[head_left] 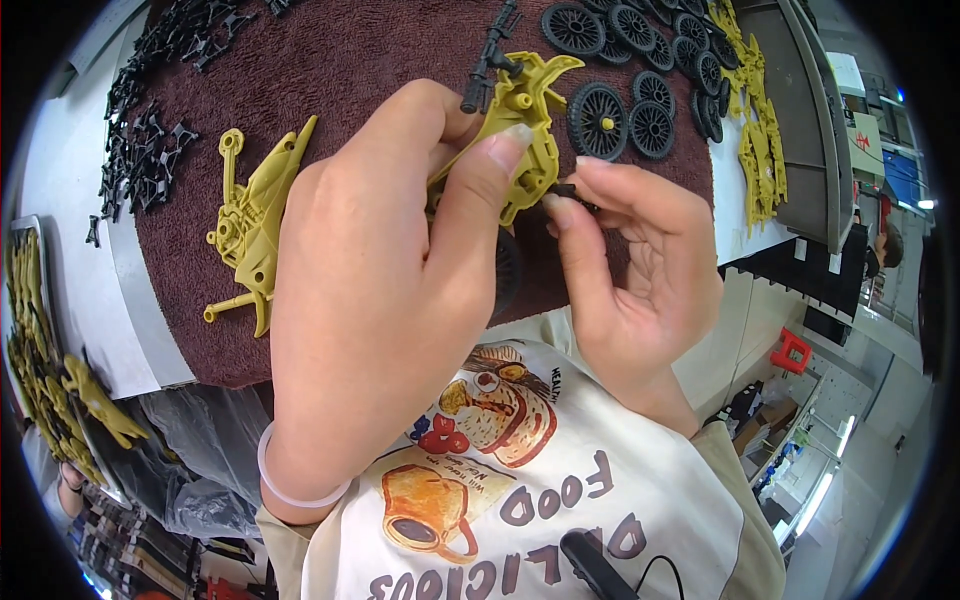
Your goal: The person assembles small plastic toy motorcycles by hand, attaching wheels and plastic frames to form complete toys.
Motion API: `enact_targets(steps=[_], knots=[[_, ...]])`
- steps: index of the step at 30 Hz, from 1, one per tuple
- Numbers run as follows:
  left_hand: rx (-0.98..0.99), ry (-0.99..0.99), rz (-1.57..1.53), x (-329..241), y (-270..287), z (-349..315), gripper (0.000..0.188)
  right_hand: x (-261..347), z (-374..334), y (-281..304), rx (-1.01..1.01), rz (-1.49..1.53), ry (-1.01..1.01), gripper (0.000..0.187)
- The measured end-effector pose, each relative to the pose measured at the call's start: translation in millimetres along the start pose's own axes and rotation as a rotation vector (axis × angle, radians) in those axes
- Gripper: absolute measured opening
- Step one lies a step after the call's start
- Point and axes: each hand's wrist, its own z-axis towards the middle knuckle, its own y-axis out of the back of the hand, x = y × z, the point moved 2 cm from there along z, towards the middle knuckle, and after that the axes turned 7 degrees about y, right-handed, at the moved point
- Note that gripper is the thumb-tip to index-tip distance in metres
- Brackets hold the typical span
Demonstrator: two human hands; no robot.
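My left hand (390,275) is closed round a yellow plastic toy motorcycle body shell (538,165), its hollow inner side facing up. A black handlebar-and-fork piece (490,65) sticks out at the far end of the shell. With thumb and forefinger, my right hand (650,265) pinches a small black part (575,194) at the shell's right edge; my fingertips cover most of it. Partly hidden under my left hand is a black spoked wheel (508,270). Another yellow motorcycle body (255,225) lies on the cloth left of my left hand.
A brown towel (350,45) covers the table. Several black wheels (652,130) lie at the far right, one wheel (598,122) with a yellow hub. Small black parts (150,165) are heaped left. Yellow parts (762,160) lie beside a grey bin (815,140). Another person's hand (72,476) shows lower left.
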Motion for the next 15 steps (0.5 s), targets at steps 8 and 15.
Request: enact_targets(steps=[8, 15], knots=[[-0.002, -0.004, -0.063, -0.7, 0.2, -0.4, 0.016, 2.2, 6.2, 1.4, 0.027, -0.164, 0.292, 0.02], [0.027, 0.038, -0.131, 0.8, 0.9, -1.0, 0.016, 7.4, 4.4, -0.1, 0.022, -0.188, 0.276, 0.023]])
